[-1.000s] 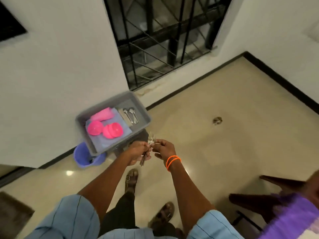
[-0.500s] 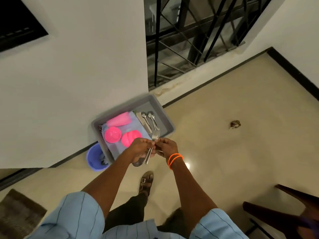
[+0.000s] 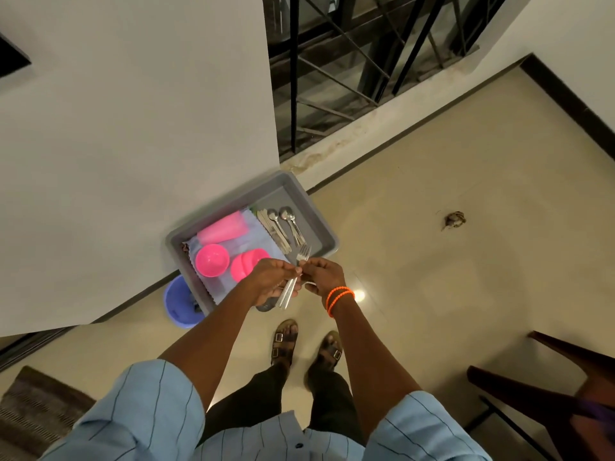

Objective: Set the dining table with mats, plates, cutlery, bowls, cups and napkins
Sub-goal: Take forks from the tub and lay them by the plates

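A grey tray (image 3: 319, 224) stands by the white wall on a low support. In it lie a pink cup (image 3: 223, 226) on its side, a pink bowl (image 3: 212, 260), a second pink bowl (image 3: 248, 262), a pale blue cloth (image 3: 256, 239), spoons (image 3: 283, 216) and knives (image 3: 271, 227). Over the tray's near edge both hands meet on a bunch of forks (image 3: 293, 281), tines pointing away. My left hand (image 3: 273, 277) grips the handles. My right hand (image 3: 321, 272), with orange bands at the wrist, pinches the forks near their necks.
A purple bucket (image 3: 179, 304) sits on the floor under the tray's left end. A black metal grille (image 3: 349, 61) fills the opening ahead. A dark wooden chair (image 3: 549, 384) is at the lower right, a mat (image 3: 30, 404) at lower left, a small brown scrap (image 3: 452, 220) on the tiles.
The view has closed in on the tray, and both hands with the forks now sit over its near edge. The hold on the forks looks the same.
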